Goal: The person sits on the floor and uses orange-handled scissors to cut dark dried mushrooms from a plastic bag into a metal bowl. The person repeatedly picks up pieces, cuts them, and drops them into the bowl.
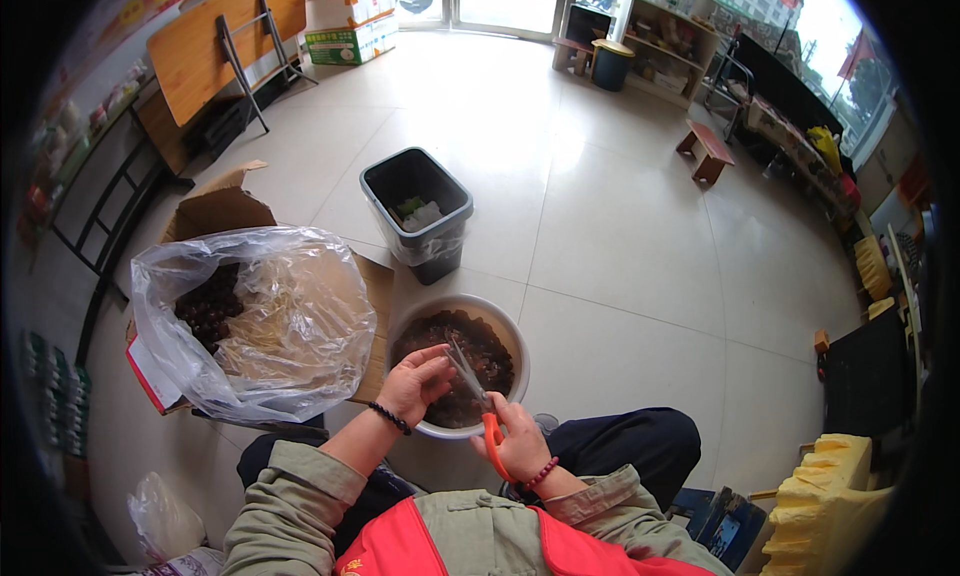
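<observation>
My right hand (519,439) grips a pair of scissors (491,429) by its orange handles, the metal blades pointing up and left. At the blade tips is my left hand (414,381), its thumb and fingertips drawn close together; whether a small piece is pinched there is too small to tell. Both hands are over the near part of a pale round basin (523,351). Wet-looking dark brown pieces (480,336) fill much of it. To the left, a clear plastic bag (300,351) lines an open cardboard box (225,210) and holds dark round fruits (206,306).
A grey waste bin (442,257) with a bag and scraps inside stands just beyond the basin. A folding table (225,43) leans at the far left. Farther right is a small wooden stool (705,152); a yellow-covered seat (817,508) is at the near right.
</observation>
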`<move>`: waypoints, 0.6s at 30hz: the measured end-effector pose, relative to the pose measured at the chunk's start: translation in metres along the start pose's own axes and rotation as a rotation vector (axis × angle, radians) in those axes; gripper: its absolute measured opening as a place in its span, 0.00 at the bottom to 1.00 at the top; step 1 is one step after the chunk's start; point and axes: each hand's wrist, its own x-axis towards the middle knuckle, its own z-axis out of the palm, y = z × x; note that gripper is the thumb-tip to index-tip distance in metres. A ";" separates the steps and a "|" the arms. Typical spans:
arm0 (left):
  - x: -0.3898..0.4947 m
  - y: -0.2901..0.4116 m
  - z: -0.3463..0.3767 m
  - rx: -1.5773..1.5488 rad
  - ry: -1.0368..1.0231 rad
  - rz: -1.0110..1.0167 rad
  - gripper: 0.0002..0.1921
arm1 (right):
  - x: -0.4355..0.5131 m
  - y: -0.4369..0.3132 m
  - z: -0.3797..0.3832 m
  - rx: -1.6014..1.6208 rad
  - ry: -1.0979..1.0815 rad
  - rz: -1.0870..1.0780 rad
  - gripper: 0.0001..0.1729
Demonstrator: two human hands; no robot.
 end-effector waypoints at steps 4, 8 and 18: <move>-0.002 -0.001 0.002 -0.005 -0.019 -0.029 0.11 | 0.001 0.003 0.001 -0.032 0.001 -0.010 0.38; -0.002 -0.002 0.003 -0.012 -0.004 0.003 0.10 | 0.001 0.004 0.000 -0.036 -0.006 -0.020 0.38; -0.007 -0.001 0.007 0.043 0.032 0.005 0.09 | 0.001 0.001 -0.004 -0.075 -0.016 -0.036 0.38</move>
